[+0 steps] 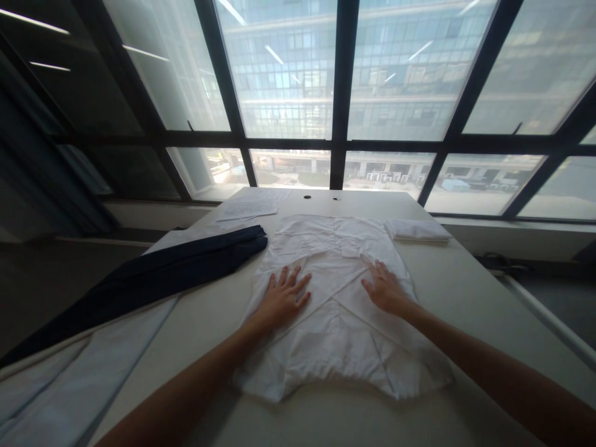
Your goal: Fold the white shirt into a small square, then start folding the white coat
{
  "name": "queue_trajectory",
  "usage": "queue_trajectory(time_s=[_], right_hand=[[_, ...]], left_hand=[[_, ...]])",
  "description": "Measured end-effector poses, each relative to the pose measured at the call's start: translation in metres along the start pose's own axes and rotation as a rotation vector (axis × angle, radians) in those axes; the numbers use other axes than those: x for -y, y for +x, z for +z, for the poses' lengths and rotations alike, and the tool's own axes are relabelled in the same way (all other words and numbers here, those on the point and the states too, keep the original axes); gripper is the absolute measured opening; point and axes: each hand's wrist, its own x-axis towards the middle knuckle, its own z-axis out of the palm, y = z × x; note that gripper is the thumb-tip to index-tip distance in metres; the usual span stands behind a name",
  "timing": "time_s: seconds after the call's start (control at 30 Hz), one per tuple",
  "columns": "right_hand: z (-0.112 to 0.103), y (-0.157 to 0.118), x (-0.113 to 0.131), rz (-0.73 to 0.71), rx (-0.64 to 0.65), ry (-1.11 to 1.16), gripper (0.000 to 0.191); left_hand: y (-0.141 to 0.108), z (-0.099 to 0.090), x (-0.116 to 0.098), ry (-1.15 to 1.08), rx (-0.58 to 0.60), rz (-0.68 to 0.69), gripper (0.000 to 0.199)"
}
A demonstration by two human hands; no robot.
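A white shirt (pixel 333 347) lies spread on the white table, its sleeves folded in so that they cross over the middle. Wrinkles run across the cloth, and its near edge is uneven. My left hand (pixel 282 297) rests flat on the left part of the shirt with fingers spread. On the right part lies my right hand (pixel 384 288), palm down, fingers stretched out and the thumb apart. Neither hand grips the cloth. The shirt's underside is hidden.
Dark navy trousers (pixel 186 267) lie along the table's left side, partly over pale cloth (pixel 116 354). Papers (pixel 249 205) are at the back left. Folded white cloth (pixel 416 230) sits at the back right. Beyond the table (pixel 372 202) stand large windows (pixel 288 74).
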Motion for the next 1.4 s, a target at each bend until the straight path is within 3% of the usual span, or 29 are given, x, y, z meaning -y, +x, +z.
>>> queue_trajectory(time_s=[0.07,0.13,0.43,0.7,0.87,0.93,1.0,1.13,1.27,1.4], right_hand=[[0.006,-0.022,0.0,0.01,0.027,-0.042,0.072],[0.008,-0.027,0.0,0.01,0.028,-0.082,0.073],[0.002,0.017,0.004,-0.01,-0.024,-0.105,0.071],[0.008,0.029,0.002,-0.004,-0.058,-0.1,0.07],[0.005,0.028,0.004,-0.014,-0.086,-0.079,0.067],[0.0,0.027,0.006,-0.021,-0.11,-0.034,0.063],[-0.007,0.021,0.01,-0.056,-0.166,0.041,0.054],[-0.021,-0.014,0.023,-0.128,-0.261,0.173,0.042],[-0.028,-0.065,0.035,-0.111,-0.097,0.277,0.037],[-0.034,-0.085,0.039,-0.058,0.048,0.358,0.055]], left_hand=[[0.003,0.002,0.001,0.006,0.001,-0.016,0.056],[0.009,0.001,0.002,0.011,0.012,-0.03,0.057],[0.06,-0.006,0.016,-0.021,0.142,-0.102,0.061],[0.074,0.0,0.026,-0.091,-0.041,-0.023,0.052],[0.055,-0.017,0.008,-0.26,-0.21,0.054,0.036],[0.037,-0.027,-0.003,-0.344,-0.166,0.029,0.039],[0.015,-0.035,-0.011,-0.425,-0.051,0.004,0.043],[-0.024,-0.041,-0.014,-0.54,0.084,-0.08,0.065],[-0.039,-0.042,-0.014,-0.636,0.115,-0.119,0.071],[-0.042,-0.049,-0.022,-0.728,0.116,-0.021,0.042]])
